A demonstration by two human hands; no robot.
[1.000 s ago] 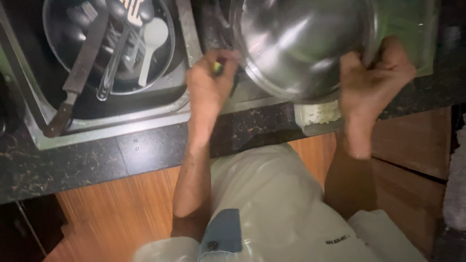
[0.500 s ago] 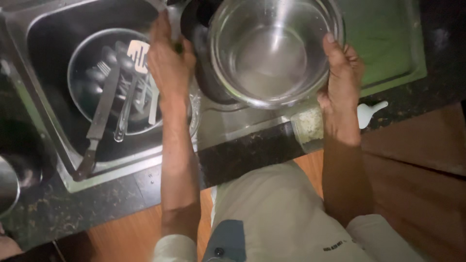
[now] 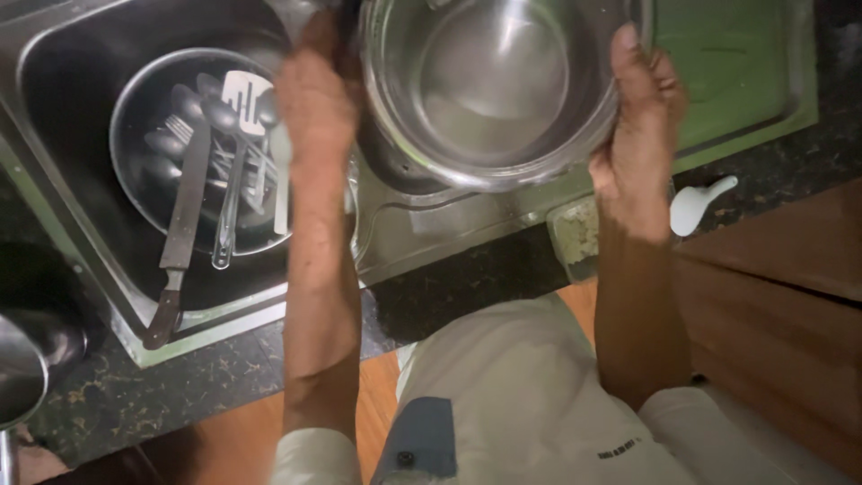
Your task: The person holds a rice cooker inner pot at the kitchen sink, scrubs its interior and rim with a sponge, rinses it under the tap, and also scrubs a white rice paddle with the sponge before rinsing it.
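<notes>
A big shiny steel bowl [image 3: 498, 85] sat near the top middle of the frame, with its open side facing up toward the camera. The right hand [image 3: 639, 126] was closed around the bowl's rim on the right side, with the thumb over the edge. The left hand [image 3: 314, 99] was at the bowl's left side, up against the rim. It was blurry, so it was hard to tell if its fingers were shut on the bowl or on something small. The bowl was above a metal sink [image 3: 409, 229]. In the left part of the sink lay a round pan [image 3: 130, 171] full of things to eat with. A knife with a dark handle [image 3: 178, 242] lay across it, next to a fork [image 3: 184, 130], some spoons [image 3: 229, 121] and a white slotted turner [image 3: 244, 90]. At the lower right of the bowl, a small clear box [image 3: 575, 235] with something pale inside sat on the dark counter [image 3: 467, 278]. A little white spoon [image 3: 700, 202] lay just to the right of the right wrist.
</notes>
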